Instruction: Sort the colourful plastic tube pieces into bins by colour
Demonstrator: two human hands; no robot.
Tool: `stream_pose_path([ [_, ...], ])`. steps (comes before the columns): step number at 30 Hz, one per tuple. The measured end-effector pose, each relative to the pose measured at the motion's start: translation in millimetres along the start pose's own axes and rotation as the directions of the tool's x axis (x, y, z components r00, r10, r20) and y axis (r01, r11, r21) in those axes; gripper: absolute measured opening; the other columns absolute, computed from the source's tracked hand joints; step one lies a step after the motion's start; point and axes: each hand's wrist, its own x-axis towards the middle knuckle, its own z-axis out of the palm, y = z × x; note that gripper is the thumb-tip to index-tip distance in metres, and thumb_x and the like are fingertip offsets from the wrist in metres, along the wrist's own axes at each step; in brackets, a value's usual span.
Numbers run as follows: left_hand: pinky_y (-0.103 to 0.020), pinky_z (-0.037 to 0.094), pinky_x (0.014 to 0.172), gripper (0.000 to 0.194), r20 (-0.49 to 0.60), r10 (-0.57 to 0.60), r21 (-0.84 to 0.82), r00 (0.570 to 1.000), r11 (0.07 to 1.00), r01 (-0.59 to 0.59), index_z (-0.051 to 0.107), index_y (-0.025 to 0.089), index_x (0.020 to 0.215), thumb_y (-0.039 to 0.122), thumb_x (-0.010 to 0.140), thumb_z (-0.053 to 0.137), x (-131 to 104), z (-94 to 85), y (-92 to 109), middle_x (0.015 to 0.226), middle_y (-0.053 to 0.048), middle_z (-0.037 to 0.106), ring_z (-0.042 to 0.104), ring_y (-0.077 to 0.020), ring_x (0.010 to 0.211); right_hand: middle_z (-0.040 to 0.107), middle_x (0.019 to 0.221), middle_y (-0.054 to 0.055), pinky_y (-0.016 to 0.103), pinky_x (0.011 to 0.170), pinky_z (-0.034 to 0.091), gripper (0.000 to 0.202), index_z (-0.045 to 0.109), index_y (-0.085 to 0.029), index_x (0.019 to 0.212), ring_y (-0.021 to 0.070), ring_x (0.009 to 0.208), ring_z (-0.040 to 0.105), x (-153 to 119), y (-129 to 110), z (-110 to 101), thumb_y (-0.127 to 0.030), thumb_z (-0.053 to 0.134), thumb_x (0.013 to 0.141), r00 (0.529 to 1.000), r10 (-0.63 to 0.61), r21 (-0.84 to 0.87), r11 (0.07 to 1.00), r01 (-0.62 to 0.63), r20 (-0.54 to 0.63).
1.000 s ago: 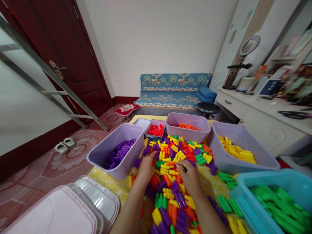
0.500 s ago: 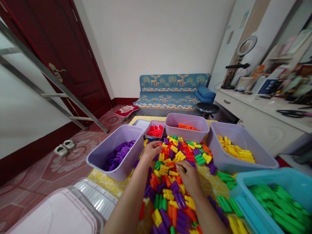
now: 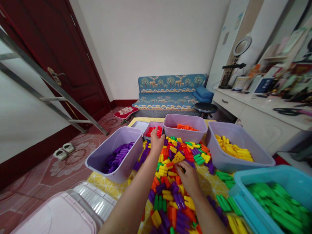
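My left hand (image 3: 157,140) is stretched out over the small box (image 3: 151,124) at the back of the table. Between its thumb and fingers shows a red plastic building block (image 3: 159,131), and more red blocks (image 3: 150,130) lie in the box below. Lower and to the right, my right hand (image 3: 188,175) rests with curled fingers over the mixed pile of building blocks (image 3: 168,191). Its fingertips are beside an orange block (image 3: 170,165); what they pinch is hidden. Purple, yellow, green, orange and red blocks make up the pile.
Lilac tubs hold purple blocks (image 3: 118,156), orange blocks (image 3: 186,127) and yellow blocks (image 3: 232,149). A turquoise tub (image 3: 243,182) with green blocks stands at the right. Lids (image 3: 56,214) lie at the front left. Behind are a sofa (image 3: 168,97) and a stool (image 3: 205,108).
My left hand has moved forward from the pile to above the red blocks' box, carrying a red block. My right hand has stayed almost in place. The view has shifted slightly.
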Motion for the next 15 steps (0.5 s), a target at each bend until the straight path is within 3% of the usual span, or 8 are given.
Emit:
stream_pose_path([
  [2, -0.038, 0.036, 0.106, 0.041, 0.097, 0.123, 0.289, 0.988, 0.946, -0.146, 0.057, 0.016, 0.12, 0.012, 0.08, 0.052, -14, 6.4, 1, 0.124, -0.012, 0.058, 0.049, -0.0239, 0.122, 0.068, 0.09, 0.006, 0.032, 0.08, 0.047, 0.022, 0.067, -0.02, 0.084, 0.0214, 0.087, 0.063, 0, -1, 0, -0.031, 0.048, 0.086, 1.0, 0.009, 0.002, 1.0, -0.009, 0.004],
  [4, -0.037, 0.04, 0.102, 0.037, 0.242, 0.165, 0.425, 0.956, 0.868, -0.257, 0.063, 0.014, 0.112, 0.009, 0.077, 0.051, -26, 13.3, 1, 0.116, -0.012, 0.063, 0.055, -0.0239, 0.113, 0.068, 0.09, 0.006, 0.031, 0.079, 0.047, 0.022, 0.067, -0.02, 0.084, 0.0212, 0.086, 0.063, 0, -1, 0, -0.03, 0.048, 0.086, 1.0, 0.012, -0.001, 1.0, -0.012, 0.003],
  [6, -0.038, 0.04, 0.102, 0.041, 0.337, 0.163, 0.445, 0.927, 0.84, -0.31, 0.065, 0.012, 0.109, 0.003, 0.071, 0.052, -35, 19.4, -1, 0.114, -0.014, 0.064, 0.055, -0.0258, 0.112, 0.068, 0.089, 0.007, 0.031, 0.079, 0.047, 0.021, 0.067, -0.02, 0.083, 0.0213, 0.085, 0.063, 0, 0, 0, -0.03, 0.048, 0.085, 1.0, 0.011, -0.01, 1.0, -0.011, 0.002],
  [9, -0.042, 0.035, 0.105, 0.057, 0.428, 0.151, 0.493, 0.891, 0.788, -0.37, 0.057, 0.012, 0.123, 0.001, 0.068, 0.052, -42, 24.1, -4, 0.13, -0.016, 0.056, 0.047, -0.0291, 0.122, 0.068, 0.089, 0.007, 0.032, 0.079, 0.047, 0.021, 0.066, -0.019, 0.084, 0.0215, 0.084, 0.063, 0, 1, 0, -0.028, 0.048, 0.085, 1.0, 0.006, -0.019, 1.0, -0.006, -0.001],
  [12, -0.047, 0.031, 0.107, 0.069, 0.549, 0.095, 0.597, 0.83, 0.651, -0.469, 0.04, 0.017, 0.139, 0.005, 0.072, 0.051, -46, 23.7, -7, 0.144, -0.013, 0.042, 0.036, -0.0302, 0.131, 0.068, 0.091, 0.008, 0.032, 0.08, 0.047, 0.021, 0.066, -0.019, 0.085, 0.0217, 0.085, 0.063, 0, 2, 1, -0.028, 0.047, 0.085, 1.0, 0.005, -0.02, 1.0, -0.005, -0.003],
  [15, -0.049, 0.032, 0.105, 0.068, 0.636, 0.065, 0.635, 0.769, 0.523, -0.569, 0.032, 0.023, 0.144, 0.012, 0.079, 0.048, -53, 20.4, -8, 0.14, -0.011, 0.047, 0.04, -0.0299, 0.128, 0.068, 0.091, 0.008, 0.033, 0.08, 0.046, 0.022, 0.067, -0.019, 0.086, 0.0219, 0.086, 0.063, 0, 3, 1, -0.029, 0.047, 0.085, 1.0, -0.002, -0.019, 1.0, 0.001, -0.014],
])
